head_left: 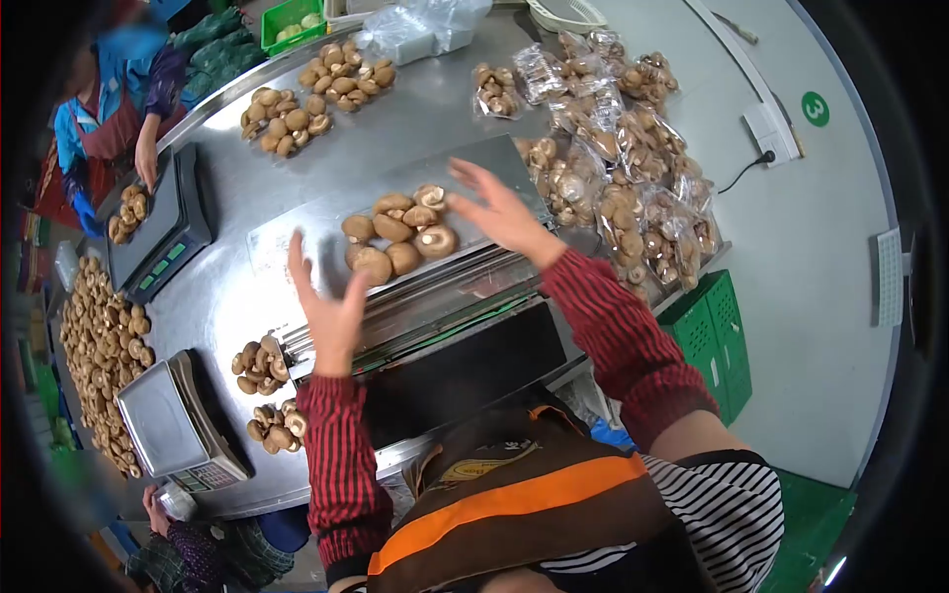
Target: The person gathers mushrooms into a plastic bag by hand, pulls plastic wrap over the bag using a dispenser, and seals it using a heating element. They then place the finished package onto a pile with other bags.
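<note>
My left hand (331, 311) is spread, with thumb and fingers apart, just left of a small group of brown mushrooms (393, 228). The mushrooms lie on a sheet of clear film over the metal table (222, 252). On their right side my right hand (499, 212) hovers with its fingers spread, near a pale-stemmed mushroom. Neither hand holds anything. Between the mushrooms and my body sits a wrapping machine (445, 306) with a long roller bar and a black front panel (465, 371).
Bagged mushrooms (623, 148) are heaped at the right. Loose mushrooms (99, 356) and two scales (163, 420) stand left. Unwrapped groups (285, 121) lie at the back. A co-worker (119, 109) reaches to the far scale; another person's hand (155, 511) is at lower left.
</note>
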The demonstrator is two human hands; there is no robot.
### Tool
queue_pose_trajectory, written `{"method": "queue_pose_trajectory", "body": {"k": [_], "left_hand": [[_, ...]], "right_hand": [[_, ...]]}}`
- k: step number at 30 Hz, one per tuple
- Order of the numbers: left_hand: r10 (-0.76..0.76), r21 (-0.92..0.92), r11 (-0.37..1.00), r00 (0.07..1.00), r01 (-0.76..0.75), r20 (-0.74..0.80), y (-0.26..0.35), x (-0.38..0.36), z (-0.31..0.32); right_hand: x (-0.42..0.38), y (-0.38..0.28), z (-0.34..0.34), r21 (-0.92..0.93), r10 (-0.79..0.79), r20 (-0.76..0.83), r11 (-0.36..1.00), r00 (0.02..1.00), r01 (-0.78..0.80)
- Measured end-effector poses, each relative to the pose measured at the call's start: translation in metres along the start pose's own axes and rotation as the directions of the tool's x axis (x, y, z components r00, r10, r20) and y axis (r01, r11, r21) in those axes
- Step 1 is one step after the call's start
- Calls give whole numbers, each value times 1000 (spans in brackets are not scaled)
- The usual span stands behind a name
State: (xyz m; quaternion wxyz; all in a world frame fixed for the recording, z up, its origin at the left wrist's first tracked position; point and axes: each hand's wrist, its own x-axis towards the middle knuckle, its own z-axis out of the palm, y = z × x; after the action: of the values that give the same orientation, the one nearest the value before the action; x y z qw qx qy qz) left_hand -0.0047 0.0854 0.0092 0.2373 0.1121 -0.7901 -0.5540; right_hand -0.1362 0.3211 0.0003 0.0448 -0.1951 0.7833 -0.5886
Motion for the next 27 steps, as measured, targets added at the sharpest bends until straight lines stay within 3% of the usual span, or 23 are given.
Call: {"method": "queue_pose_trajectory", "body": {"k": [1,2,3,4,5,7,8,10,11,12,13,14,15,16,17,18,19,21,22,23,24,25,27], "left_hand": [[9,107,994,988,8,-157,-7,-15,-15],[59,402,915,978,26,-198,-9,-31,-39],[185,642,766,968,-33,-170,-16,-47,-55],[97,725,686,982,51,-161,-16,-59,-63],[72,758,652,991,37,-110,-16,-64,-59],[25,851,525,1000,-6,-8,-7,-70,-43],[-37,853,522,999,-7,31,2,-64,-34],[-227,717,690,969,93,93,-20,-59,-31],[-288,599,775,956,201,52,-10,-60,-37],[-350,460,835,936,302,22,3,-62,-46],[-641,85,767,754,636,143,11,-65,-56],[-773,-234,451,508,861,381,16,-67,-64],[-754,-308,261,393,915,527,19,-66,-67],[-690,-343,55,284,938,665,23,-63,-70],[-597,-449,181,460,875,657,34,-53,-82],[-475,-554,290,620,781,625,50,-39,-96],[-429,-665,311,724,679,539,65,-23,-103],[-398,-822,380,877,424,268,88,19,-96],[-397,-854,443,914,271,84,95,41,-85],[-270,-722,663,963,198,16,79,64,-71],[-120,-546,833,993,87,-25,51,83,-52],[-103,-293,950,994,106,27,11,93,-36],[-167,135,980,972,145,168,-35,95,-14]], "right_hand": [[-17,-7,-25,-176,121,40,978,992,-113],[-35,-13,-53,-348,242,57,914,969,-208],[-55,-18,-73,-569,288,49,795,956,-210],[-71,-22,-82,-756,334,33,624,942,-195],[-79,-19,-76,-756,334,42,627,941,-189],[-93,-6,-59,-836,118,39,547,992,-32],[-92,-3,-52,-836,106,57,548,993,-10],[-90,4,-41,-636,209,-54,746,977,-195],[-93,13,-47,-432,182,-83,880,980,-200],[-96,-10,-57,50,576,41,815,816,-577],[-105,-15,-63,368,658,203,635,725,-679],[-109,-20,-66,605,669,389,332,633,-723],[-107,-22,-67,600,670,396,329,628,-729],[-103,-25,-67,589,607,555,196,569,-784],[-91,-31,-69,552,511,694,76,508,-830],[-67,-46,-83,647,336,679,147,653,-748],[-52,-83,-82,537,390,287,690,875,-484],[13,-81,-90,834,-5,430,385,903,-395],[39,-91,-77,786,144,252,546,957,-290],[57,-99,-58,690,254,37,694,966,-209],[75,-80,-49,689,246,39,695,969,-204],[92,-43,-38,601,264,123,747,957,-284],[103,1,-24,490,291,218,793,932,-362]]}}
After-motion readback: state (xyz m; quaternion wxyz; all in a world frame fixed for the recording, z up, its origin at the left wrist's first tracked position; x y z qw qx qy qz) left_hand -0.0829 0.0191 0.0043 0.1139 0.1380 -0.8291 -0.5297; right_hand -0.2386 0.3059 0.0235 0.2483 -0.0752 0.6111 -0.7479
